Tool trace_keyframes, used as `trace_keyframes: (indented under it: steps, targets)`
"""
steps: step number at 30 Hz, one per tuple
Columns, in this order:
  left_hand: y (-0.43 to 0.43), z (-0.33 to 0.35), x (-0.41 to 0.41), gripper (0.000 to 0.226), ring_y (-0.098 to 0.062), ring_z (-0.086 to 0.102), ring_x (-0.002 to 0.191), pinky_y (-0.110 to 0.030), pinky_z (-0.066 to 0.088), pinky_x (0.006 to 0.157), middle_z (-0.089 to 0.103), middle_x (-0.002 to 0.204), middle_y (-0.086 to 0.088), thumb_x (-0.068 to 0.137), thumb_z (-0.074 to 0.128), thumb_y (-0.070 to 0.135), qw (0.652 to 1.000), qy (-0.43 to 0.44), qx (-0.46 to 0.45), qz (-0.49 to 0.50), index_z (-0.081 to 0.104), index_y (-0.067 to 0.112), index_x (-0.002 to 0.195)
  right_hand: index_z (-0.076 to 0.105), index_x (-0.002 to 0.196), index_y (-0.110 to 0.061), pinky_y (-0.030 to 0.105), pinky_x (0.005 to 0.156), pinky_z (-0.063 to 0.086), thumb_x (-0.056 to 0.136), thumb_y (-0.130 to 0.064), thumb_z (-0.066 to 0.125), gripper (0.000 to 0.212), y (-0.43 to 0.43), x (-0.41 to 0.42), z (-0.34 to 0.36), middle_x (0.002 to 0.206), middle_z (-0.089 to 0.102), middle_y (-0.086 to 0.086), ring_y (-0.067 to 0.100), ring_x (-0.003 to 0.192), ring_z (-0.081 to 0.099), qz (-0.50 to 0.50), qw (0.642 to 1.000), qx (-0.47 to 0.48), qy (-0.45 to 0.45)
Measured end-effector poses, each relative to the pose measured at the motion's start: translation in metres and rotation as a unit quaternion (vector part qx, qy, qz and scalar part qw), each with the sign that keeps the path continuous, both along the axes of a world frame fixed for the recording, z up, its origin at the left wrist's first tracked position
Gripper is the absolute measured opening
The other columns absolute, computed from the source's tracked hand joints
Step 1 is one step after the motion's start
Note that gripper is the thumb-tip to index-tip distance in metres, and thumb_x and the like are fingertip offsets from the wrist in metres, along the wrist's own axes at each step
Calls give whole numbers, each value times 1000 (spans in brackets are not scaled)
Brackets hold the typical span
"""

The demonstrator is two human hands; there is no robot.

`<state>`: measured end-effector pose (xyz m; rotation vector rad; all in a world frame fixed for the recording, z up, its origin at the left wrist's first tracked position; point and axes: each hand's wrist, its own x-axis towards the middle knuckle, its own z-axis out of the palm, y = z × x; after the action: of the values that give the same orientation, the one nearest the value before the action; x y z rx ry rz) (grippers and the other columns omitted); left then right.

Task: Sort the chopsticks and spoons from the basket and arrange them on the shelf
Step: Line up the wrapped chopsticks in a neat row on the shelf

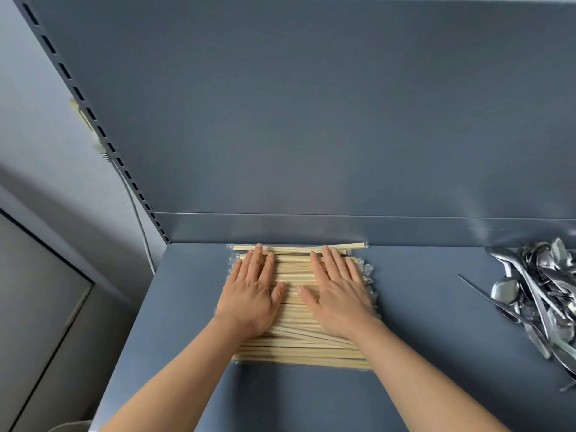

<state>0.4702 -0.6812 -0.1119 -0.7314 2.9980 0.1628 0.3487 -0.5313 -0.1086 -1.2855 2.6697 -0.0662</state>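
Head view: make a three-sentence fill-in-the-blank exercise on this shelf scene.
1. The left hand and right hand rest flat on the wooden ____.
2. The metal spoons are piled to the ____ of both hands.
3. Everything lies on a blue-grey ____.
Missing words: chopsticks; right; shelf.

Wood chopsticks (299, 344) (clear plastic sleeves); shiny metal spoons (536, 304); matt shelf (420, 307).

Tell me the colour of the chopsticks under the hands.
Pale yellowish wood, the chopsticks, clearest in the head view.
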Motion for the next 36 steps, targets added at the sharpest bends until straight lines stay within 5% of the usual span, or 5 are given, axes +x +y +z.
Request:
trace_keyframes:
  steps: [6,11,18,31,36]
  targets:
    - [12,2,14,70,-26,19,137,-44,1,119,26,149,-6,93,2,58,999,9,-29,17,-4,22,154,-19,150,-15,43,117,-19,100,-51,11,69,12,14,-2,158,-27,5,18,143,-32,3,1000,-15,19]
    - [23,-3,32,66,-21,-3,149,-43,-10,119,8,161,0,97,6,54,999,32,-4,8,-1,22,154,-29,146,-25,42,119,-15,99,-51,10,66,22,27,-7,157,-31,3,16,143,-31,11,1000,-26,-12]
    - [39,9,48,52,-30,34,132,-41,23,110,34,149,-7,98,28,51,995,89,-30,21,44,27,141,37,140,-30,43,111,34,95,-55,28,53,38,46,-1,148,23,-3,20,136,26,-20,989,-145,-20]
    - [57,1,93,68,-18,7,149,-38,-2,119,14,161,3,95,8,58,997,73,11,-7,16,24,154,-8,153,-26,37,118,-13,86,-72,-2,82,56,68,0,162,-14,0,14,148,-17,35,999,-30,0]
    - [42,8,113,80,-20,23,144,-34,21,117,24,157,0,83,66,49,946,228,194,127,30,22,149,31,150,-27,39,121,16,88,-68,37,74,83,57,7,158,23,-8,15,147,19,-147,956,-241,-86]
